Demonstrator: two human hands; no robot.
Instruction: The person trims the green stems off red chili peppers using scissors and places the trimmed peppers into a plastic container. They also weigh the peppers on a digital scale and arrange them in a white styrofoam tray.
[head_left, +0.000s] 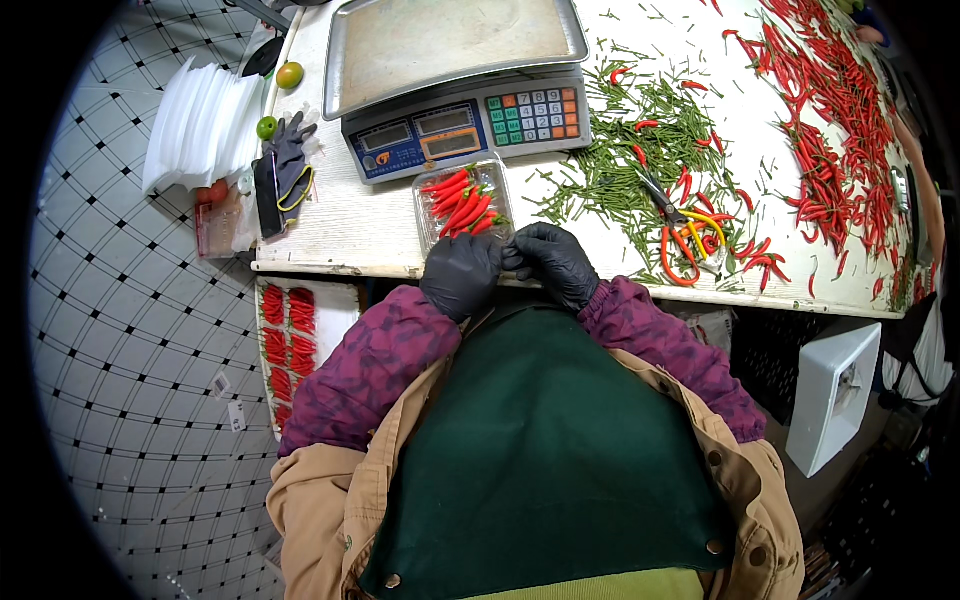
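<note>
Both of my hands wear black gloves and meet just beyond the table's near edge. My left hand (460, 276) is at the near end of a clear plastic tray (504, 184) and covers part of it. Red chilli peppers (463, 202) with green stems lie side by side in that tray. My right hand (553, 262) is right of the tray's near corner, its fingers bent and almost touching the left ones. Whatever may be between the fingertips is hidden. Scissors (675, 214) with orange and yellow handles lie to the right, partly over cut green stems (622, 165).
A digital weighing scale (457, 131) with a metal pan stands behind the tray. Loose red chillies (832, 150) are heaped at the far right. At left lie a grey glove (291, 161), a dark phone (267, 196) and white foam sheets (202, 127). Packed chillies (289, 337) sit below the table.
</note>
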